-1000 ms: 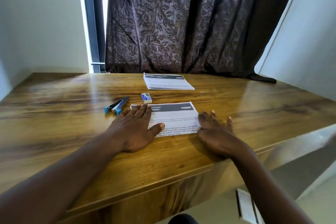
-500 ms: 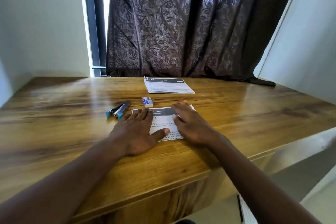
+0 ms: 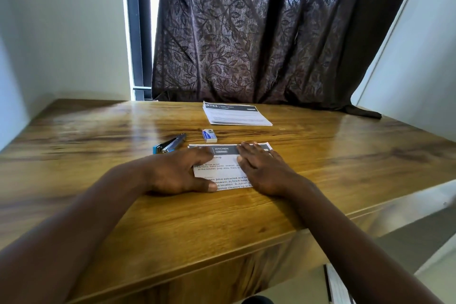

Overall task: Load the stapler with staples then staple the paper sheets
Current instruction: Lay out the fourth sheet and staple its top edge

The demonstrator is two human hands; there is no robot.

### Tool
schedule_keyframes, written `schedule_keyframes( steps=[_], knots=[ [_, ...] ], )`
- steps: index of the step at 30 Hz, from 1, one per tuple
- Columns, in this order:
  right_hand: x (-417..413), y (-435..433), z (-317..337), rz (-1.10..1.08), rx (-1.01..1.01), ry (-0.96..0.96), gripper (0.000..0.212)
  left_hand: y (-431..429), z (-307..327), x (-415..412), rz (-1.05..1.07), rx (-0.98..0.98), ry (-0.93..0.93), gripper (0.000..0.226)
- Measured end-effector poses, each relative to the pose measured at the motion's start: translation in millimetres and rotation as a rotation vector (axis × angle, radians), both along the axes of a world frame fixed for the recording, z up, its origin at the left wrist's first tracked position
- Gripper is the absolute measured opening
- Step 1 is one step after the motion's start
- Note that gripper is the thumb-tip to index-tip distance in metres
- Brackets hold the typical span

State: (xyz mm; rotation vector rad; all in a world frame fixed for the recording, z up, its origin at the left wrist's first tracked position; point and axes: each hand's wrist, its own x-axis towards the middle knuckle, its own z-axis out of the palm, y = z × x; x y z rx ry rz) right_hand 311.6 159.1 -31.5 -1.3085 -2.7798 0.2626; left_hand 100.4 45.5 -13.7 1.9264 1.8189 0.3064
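Printed paper sheets [image 3: 223, 173] are pinned flat to the desk [image 3: 320, 163] under both palms, left hand [image 3: 176, 175] and right hand [image 3: 262, 170] spread open and gripping nothing, probably so the pages are kept squared for stapling. The stapler [image 3: 169, 147] is left untouched just beyond the left hand, the staple box [image 3: 209, 136] beside it; loading is judged not yet begun.

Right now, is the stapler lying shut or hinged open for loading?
Open, it seems: the stapler lies untouched on the table, its top arm angled up off the base. Whether it holds staples cannot be told.
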Motion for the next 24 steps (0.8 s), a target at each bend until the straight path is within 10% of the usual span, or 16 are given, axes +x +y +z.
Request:
schedule_keyframes(
  steps=[12,19,24],
  knots=[
    [-57,24,12,0.026,0.295,0.126,0.031,-2,6,-5,0.002,0.159,0.069,0.083],
    [-54,31,0,0.024,0.29,0.197,0.029,3,6,-6,0.235,0.686,0.076,0.039],
    [-50,28,3,0.091,0.285,0.34,0.023,3,6,-20,0.482,0.637,0.272,0.053]
  ],
)
